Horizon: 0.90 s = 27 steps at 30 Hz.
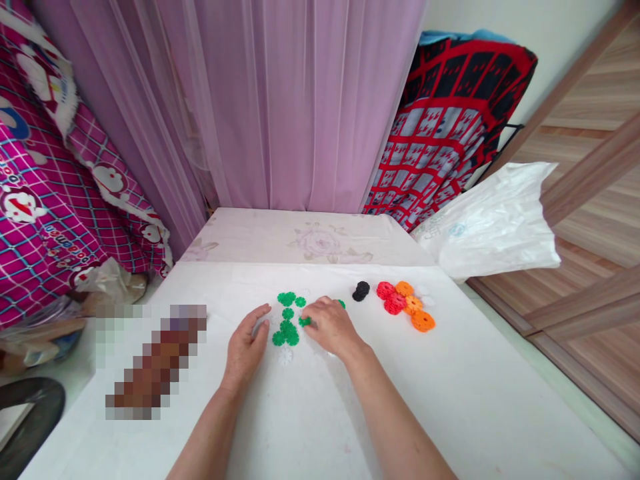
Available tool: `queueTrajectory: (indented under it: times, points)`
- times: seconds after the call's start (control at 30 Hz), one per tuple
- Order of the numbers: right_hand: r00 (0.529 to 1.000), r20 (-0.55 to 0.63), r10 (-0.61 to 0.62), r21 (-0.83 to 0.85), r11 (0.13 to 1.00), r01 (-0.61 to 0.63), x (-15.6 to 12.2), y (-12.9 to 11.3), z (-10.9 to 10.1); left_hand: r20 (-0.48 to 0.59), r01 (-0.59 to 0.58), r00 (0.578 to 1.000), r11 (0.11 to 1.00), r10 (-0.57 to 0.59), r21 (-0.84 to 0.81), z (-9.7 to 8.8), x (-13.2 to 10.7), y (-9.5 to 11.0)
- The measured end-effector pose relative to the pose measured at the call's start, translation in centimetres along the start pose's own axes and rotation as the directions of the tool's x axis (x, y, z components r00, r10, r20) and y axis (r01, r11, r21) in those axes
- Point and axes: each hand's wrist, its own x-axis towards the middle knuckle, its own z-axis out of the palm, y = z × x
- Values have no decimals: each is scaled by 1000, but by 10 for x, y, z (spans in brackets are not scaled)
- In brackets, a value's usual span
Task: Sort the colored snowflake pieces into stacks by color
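Several green snowflake discs [287, 331], notched round plastic pieces, lie loosely grouped on the white table between my two hands. My right hand [333, 325] is closed, its fingertips pinching a green snowflake disc [305, 321] at the group's right side. To the left of the group, my left hand [247, 345] rests with thumb and fingers apart and holds nothing. A white snowflake disc [285, 355] lies just below the green ones. Another green disc [342, 304] is partly hidden behind my right hand.
Black discs [361, 291] are heaped right of my hands, with red discs [395, 304] and orange discs [423, 321] farther right. A white plastic bag [495, 223] hangs by the table's right edge. On the left, a pixelated patch hides something. A purple curtain [300, 107] hangs behind.
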Motion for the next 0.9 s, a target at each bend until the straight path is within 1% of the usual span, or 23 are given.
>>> queueTrajectory:
  times: [0.07,0.2,0.3,0.37,0.47,0.53,0.6,0.67,0.73,0.9]
  points:
    - [1000,20,-11,-19,1000,11,1,-3,3,-1,-2,1000,1000,2,-3,0,0,0]
    - [999,32,12,-45,999,-10,1,-2,9,-11,3,1000,1000,-3,-9,1,0,-2]
    - [999,7,37,-40,999,-37,2,-2,13,-10,8,1000,1000,-9,-8,1,0,-3]
    - [998,-30,51,-1,999,-51,2,2,10,-6,4,1000,1000,-4,-3,2,0,-3]
    - [986,-139,97,78,993,-87,0,18,-4,-6,0,1000,1000,0,-8,2,0,-4]
    - [958,-224,178,104,982,-158,-5,35,-15,-11,2,1000,1000,-2,-16,2,0,-5]
    - [928,-260,268,108,963,-248,-12,53,-24,-14,7,1000,1000,-7,-20,3,0,-5]
    - [914,-244,323,105,946,-306,-17,65,-27,-13,13,1000,1000,-13,-21,3,0,-5]
    - [917,-215,336,101,942,-321,-20,71,-26,-12,17,1000,1000,-18,-20,2,0,-4]
    - [936,-166,309,41,951,-307,-17,64,-20,-7,21,1000,1000,-21,-5,1,0,-2]
